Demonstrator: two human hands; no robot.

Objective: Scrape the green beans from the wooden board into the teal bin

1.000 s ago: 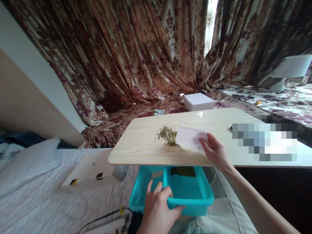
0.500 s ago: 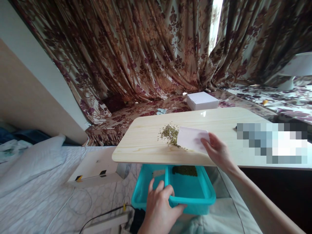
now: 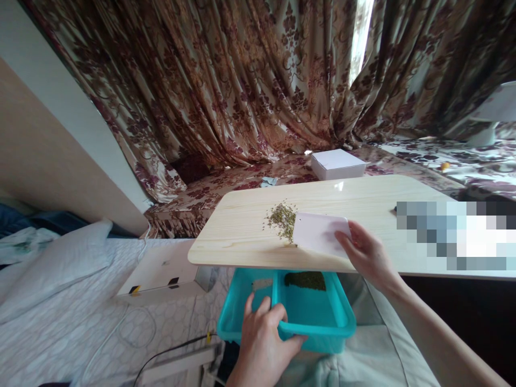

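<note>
My right hand point(image 3: 368, 252) grips the right end of a flat white plastic scraper point(image 3: 320, 232), thumb on top. The scraper lies over the wooden tabletop point(image 3: 234, 231), its left edge against a scattered pile of small green beans point(image 3: 282, 217). Below the table's front edge sits a teal two-compartment bin point(image 3: 314, 329). My left hand point(image 3: 264, 336) is closed on the bin's near rim beside the divider, with the thumb on the outer wall. More green beans point(image 3: 305, 280) fill the far end of the right compartment. Something pale, hard to make out, lies in the left compartment.
A white box point(image 3: 337, 164) stands behind the table on a flowered surface, near a light-blue cloth point(image 3: 268, 181). Left of the bin, a pale case point(image 3: 161, 271) with dark latches rests on the bed. A black cable point(image 3: 173, 349) runs nearby. A blurred patch covers the table's right end.
The view has shifted slightly. Fewer beans show along the scraper's near left corner by the table's front edge. Both hands keep their holds, and the bin stays below the edge.
</note>
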